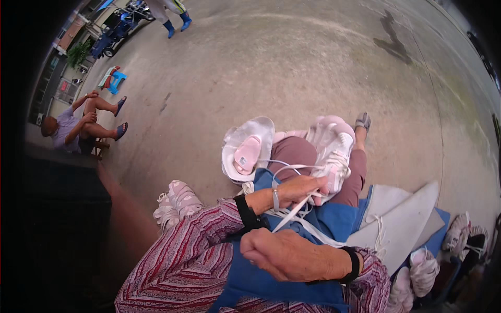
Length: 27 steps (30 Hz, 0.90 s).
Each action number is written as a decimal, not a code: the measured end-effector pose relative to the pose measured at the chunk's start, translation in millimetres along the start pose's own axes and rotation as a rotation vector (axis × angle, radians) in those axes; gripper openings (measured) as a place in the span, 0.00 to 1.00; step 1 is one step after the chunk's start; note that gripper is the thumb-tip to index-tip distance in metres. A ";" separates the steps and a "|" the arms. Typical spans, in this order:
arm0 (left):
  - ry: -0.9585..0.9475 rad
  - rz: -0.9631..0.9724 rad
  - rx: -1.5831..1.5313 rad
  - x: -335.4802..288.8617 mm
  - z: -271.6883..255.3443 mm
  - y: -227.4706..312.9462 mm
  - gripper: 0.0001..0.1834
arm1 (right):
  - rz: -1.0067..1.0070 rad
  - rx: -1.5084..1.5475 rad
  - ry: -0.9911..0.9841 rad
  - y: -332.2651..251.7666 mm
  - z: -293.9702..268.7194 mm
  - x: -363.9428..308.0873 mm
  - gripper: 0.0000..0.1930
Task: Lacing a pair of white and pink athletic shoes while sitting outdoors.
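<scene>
A pale pink and white sneaker (334, 156) rests across my lap near my knees, its white laces partly threaded. My left hand (301, 190) is at the sneaker's lacing, fingers closed on the white shoelace (297, 213). Closer to my body, my right hand (284, 254) is a fist; the same lace runs taut up from it toward the left hand. Just left of the sneaker lies a clear plastic bag (263, 130) with a pink insole-like piece (247, 155) on it. More loose lace trails over the blue apron (334, 221).
Other pink-white shoes lie at my left (180, 201) and lower right (424, 270). Pale sheets (402, 221) with laces on them lie to the right. A seated person (78, 125), a blue stool (117, 81), a blue three-wheeler (115, 31) and someone in blue boots (177, 26) are farther off.
</scene>
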State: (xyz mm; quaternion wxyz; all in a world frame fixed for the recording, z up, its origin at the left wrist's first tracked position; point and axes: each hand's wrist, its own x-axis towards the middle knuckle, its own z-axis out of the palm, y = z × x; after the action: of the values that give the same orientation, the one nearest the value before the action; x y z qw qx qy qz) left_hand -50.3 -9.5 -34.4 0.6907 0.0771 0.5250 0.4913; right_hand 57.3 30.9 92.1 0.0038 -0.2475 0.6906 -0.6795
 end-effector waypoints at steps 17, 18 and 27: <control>0.134 0.186 0.334 -22.4 -26.7 -1.9 0.22 | 0.611 -0.566 0.976 101.3 -75.5 -131.5 0.05; 0.133 0.183 0.332 -21.8 -26.9 -1.7 0.22 | 0.615 -0.565 0.976 108.7 -78.7 -131.1 0.05; 0.484 0.519 1.024 -22.7 -33.5 32.1 0.08 | 0.501 -1.151 0.730 120.2 -95.9 -97.9 0.08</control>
State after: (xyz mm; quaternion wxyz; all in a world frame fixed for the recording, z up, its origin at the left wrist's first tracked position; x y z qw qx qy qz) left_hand -95.5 -24.2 -14.2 0.2856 0.4102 0.7997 0.3327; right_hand 70.0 149.2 -46.0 -0.2022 0.1981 0.9320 -0.2266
